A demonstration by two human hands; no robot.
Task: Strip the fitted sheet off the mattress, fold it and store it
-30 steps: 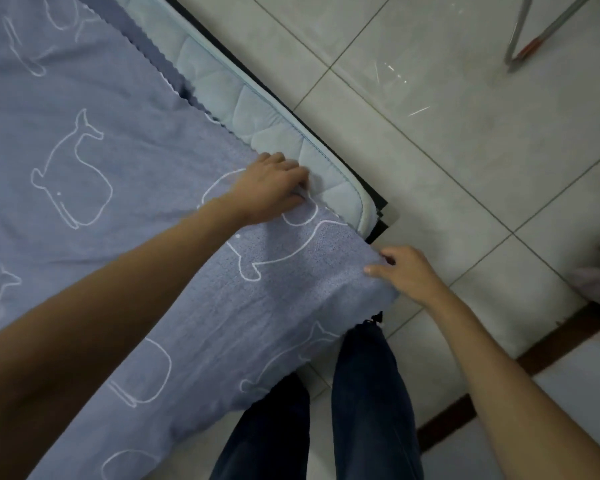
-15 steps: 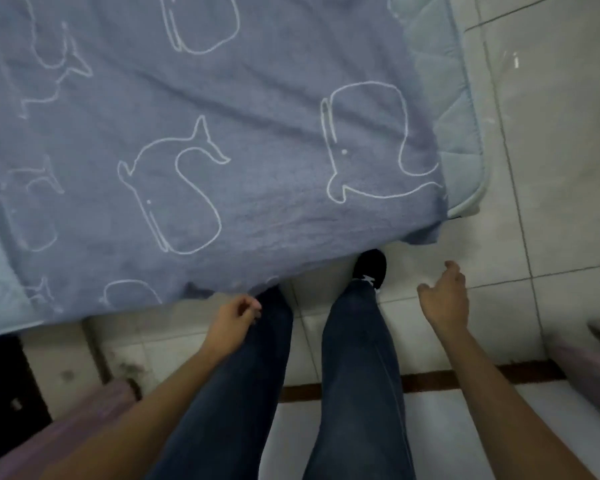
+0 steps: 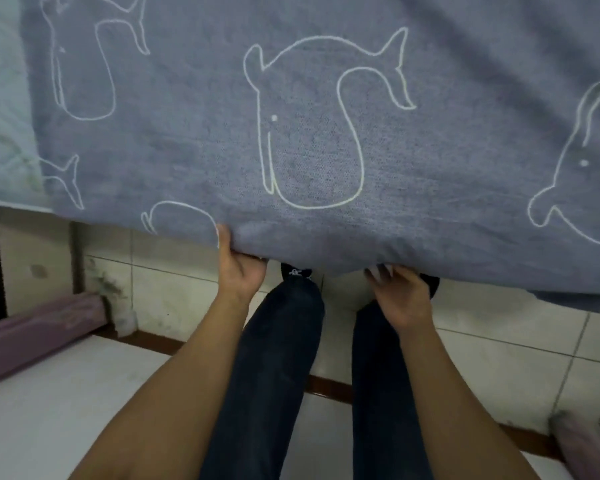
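fitted sheet point(image 3: 326, 150) (whale print, blue-grey) lay over the mattress point(image 3: 0, 98), hem point(image 3: 326, 261) hanging off the near side, left hand point(image 3: 241, 271) pinched that hem, thumb on top, right hand point(image 3: 400, 294) at the hem too, blurry, couldn't tell if it gripped

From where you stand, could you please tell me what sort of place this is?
Probably a bedroom in a home: a quilted mattress is covered by a whale-print fitted sheet that hangs over its edge, above a pale tiled floor.
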